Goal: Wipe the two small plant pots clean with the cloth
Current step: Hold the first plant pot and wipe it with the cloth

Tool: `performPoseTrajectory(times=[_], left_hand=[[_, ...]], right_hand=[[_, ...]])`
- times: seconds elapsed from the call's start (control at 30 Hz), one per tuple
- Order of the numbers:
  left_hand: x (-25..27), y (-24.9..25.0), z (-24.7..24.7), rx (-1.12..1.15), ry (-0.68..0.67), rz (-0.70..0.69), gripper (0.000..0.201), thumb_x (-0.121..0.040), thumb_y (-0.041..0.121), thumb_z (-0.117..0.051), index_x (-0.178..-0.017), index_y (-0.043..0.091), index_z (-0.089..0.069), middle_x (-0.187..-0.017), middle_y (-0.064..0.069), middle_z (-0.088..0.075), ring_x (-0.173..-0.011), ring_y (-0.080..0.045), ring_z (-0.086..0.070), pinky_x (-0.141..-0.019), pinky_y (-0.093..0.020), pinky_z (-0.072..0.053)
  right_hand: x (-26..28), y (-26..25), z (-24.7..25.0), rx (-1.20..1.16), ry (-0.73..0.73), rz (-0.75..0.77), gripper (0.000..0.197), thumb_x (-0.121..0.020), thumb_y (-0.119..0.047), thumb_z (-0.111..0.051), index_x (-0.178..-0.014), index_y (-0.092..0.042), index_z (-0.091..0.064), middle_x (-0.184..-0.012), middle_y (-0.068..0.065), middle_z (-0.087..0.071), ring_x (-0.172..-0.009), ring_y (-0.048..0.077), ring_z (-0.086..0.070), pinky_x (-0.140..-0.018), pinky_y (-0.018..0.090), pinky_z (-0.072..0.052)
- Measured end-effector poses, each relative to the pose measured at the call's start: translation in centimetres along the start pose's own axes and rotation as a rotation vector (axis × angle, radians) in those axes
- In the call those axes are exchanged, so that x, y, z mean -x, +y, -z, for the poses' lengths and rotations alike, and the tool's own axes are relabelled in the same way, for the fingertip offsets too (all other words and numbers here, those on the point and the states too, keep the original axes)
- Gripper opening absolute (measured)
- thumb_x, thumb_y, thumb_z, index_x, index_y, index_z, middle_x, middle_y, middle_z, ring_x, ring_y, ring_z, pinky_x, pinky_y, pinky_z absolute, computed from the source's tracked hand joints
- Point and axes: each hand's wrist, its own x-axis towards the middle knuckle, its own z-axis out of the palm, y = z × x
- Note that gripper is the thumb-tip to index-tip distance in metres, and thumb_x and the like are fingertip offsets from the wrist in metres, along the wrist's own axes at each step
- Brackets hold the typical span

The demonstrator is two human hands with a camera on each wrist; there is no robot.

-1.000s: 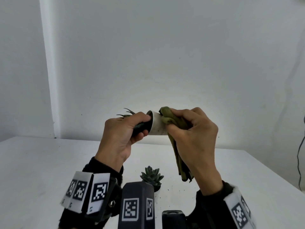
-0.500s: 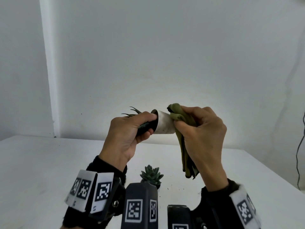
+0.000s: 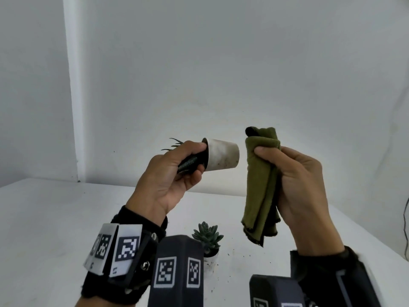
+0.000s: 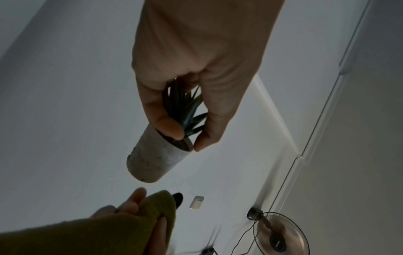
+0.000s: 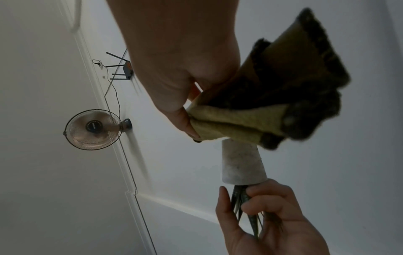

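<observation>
Above the worktop (image 3: 55, 218), my left hand (image 3: 170, 173) grips the pot (image 3: 223, 157) sideways, base pointing right. My right hand (image 3: 303, 185) clutches the cloth (image 3: 259, 191) just beside that base, not touching. Second pot (image 3: 209, 255) stands below.

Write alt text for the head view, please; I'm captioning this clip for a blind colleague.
A person's left hand holds a small white plant pot sideways by its spiky plant, while the right hand grips a folded olive-green cloth just beside the pot's base, not touching it. Below, a second potted succulent stands on a white table flecked with soil.
</observation>
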Motion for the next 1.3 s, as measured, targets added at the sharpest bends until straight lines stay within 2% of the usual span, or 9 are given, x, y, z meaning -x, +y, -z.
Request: performPoseTrajectory(times=[0.17, 0.23, 0.33, 0.43, 0.6, 0.8, 1.0, 1.2, 1.3], left_hand=[[0.4, 0.1, 0.0, -0.014, -0.056, 0.009, 0.013, -0.078, 0.011, -0.066, -0.067, 0.009, -0.06, -0.063, -0.007, -0.059, -0.047, -0.016, -0.055, -0.039, -0.016, -0.042], [0.4, 0.2, -0.1, 0.008, -0.043, -0.03, 0.008, -0.079, 0.012, -0.066, -0.083, 0.011, -0.059, -0.065, -0.007, -0.059, -0.045, -0.017, -0.054, -0.038, -0.017, -0.041], [0.1, 0.1, 0.1, -0.051, 0.003, -0.167, 0.026, -0.081, 0.016, -0.069, -0.103, 0.024, -0.058, -0.065, -0.004, -0.061, -0.042, -0.02, -0.053, -0.038, -0.02, -0.041], [0.2, 0.0, 0.1, -0.16, -0.011, -0.184, 0.013, -0.082, 0.028, -0.07, -0.089, 0.019, -0.064, -0.067, -0.006, -0.065, -0.044, -0.024, -0.058, -0.04, -0.022, -0.043], [-0.1, -0.3, 0.3, -0.233, 0.017, -0.098, 0.031, -0.077, 0.043, -0.072, -0.081, 0.014, -0.063, -0.066, -0.004, -0.067, -0.052, -0.021, -0.063, -0.044, -0.023, -0.048], [-0.2, -0.3, 0.5, -0.216, -0.06, -0.134, 0.027, -0.056, 0.022, -0.081, -0.076, 0.011, -0.066, -0.071, -0.005, -0.061, -0.057, -0.019, -0.055, -0.044, -0.022, -0.044], [-0.2, -0.3, 0.8, -0.238, -0.093, -0.191, 0.026, -0.053, 0.01, -0.079, -0.076, 0.01, -0.067, -0.064, -0.009, -0.061, -0.049, -0.02, -0.051, -0.04, -0.021, -0.038], [0.2, -0.2, 0.7, -0.267, -0.114, -0.16, 0.031, -0.045, 0.015, -0.078, -0.074, 0.008, -0.07, -0.063, -0.01, -0.065, -0.047, -0.02, -0.058, -0.041, -0.02, -0.042], [0.3, -0.1, 0.5, -0.245, -0.112, -0.158, 0.026, -0.053, 0.01, -0.074, -0.077, 0.003, -0.07, -0.062, -0.011, -0.063, -0.047, -0.021, -0.059, -0.041, -0.02, -0.045]], right_hand=[[0.0, 0.4, -0.4, 0.014, -0.018, -0.03, 0.008, -0.075, -0.003, -0.069, -0.074, 0.005, -0.068, -0.073, 0.023, -0.06, -0.065, 0.031, -0.056, -0.061, 0.036, -0.048], [0.0, 0.3, -0.4, 0.007, -0.02, -0.036, 0.008, -0.075, -0.002, -0.069, -0.074, 0.005, -0.068, -0.072, 0.022, -0.061, -0.063, 0.03, -0.057, -0.06, 0.036, -0.049], [0.0, 0.2, -0.4, -0.003, -0.03, -0.04, 0.007, -0.076, -0.002, -0.069, -0.076, 0.005, -0.068, -0.068, 0.019, -0.062, -0.061, 0.029, -0.058, -0.058, 0.034, -0.051], [0.0, -0.1, -0.2, 0.005, -0.018, -0.016, 0.006, -0.075, -0.002, -0.069, -0.071, 0.002, -0.068, -0.067, 0.017, -0.061, -0.06, 0.027, -0.058, -0.056, 0.032, -0.051], [0.0, -0.2, 0.0, 0.03, -0.016, -0.013, 0.007, -0.074, -0.002, -0.071, -0.069, 0.0, -0.068, -0.066, 0.017, -0.061, -0.059, 0.028, -0.058, -0.056, 0.033, -0.052], [-0.1, 0.2, -0.1, 0.07, -0.002, -0.004, 0.006, -0.074, -0.003, -0.072, -0.069, -0.002, -0.07, -0.063, 0.011, -0.062, -0.055, 0.02, -0.059, -0.053, 0.028, -0.051], [0.0, -0.3, 0.1, 0.053, 0.005, -0.002, 0.007, -0.074, -0.003, -0.072, -0.068, -0.003, -0.069, -0.059, 0.009, -0.062, -0.05, 0.019, -0.057, -0.05, 0.026, -0.05], [0.3, -0.7, -0.1, 0.053, -0.004, 0.02, 0.008, -0.074, -0.003, -0.072, -0.067, -0.004, -0.069, -0.058, 0.009, -0.062, -0.05, 0.019, -0.058, -0.05, 0.025, -0.049], [0.4, -0.6, -0.2, 0.074, -0.006, 0.024, 0.007, -0.073, -0.003, -0.073, -0.067, -0.004, -0.07, -0.059, 0.01, -0.062, -0.051, 0.019, -0.057, -0.051, 0.026, -0.049]])
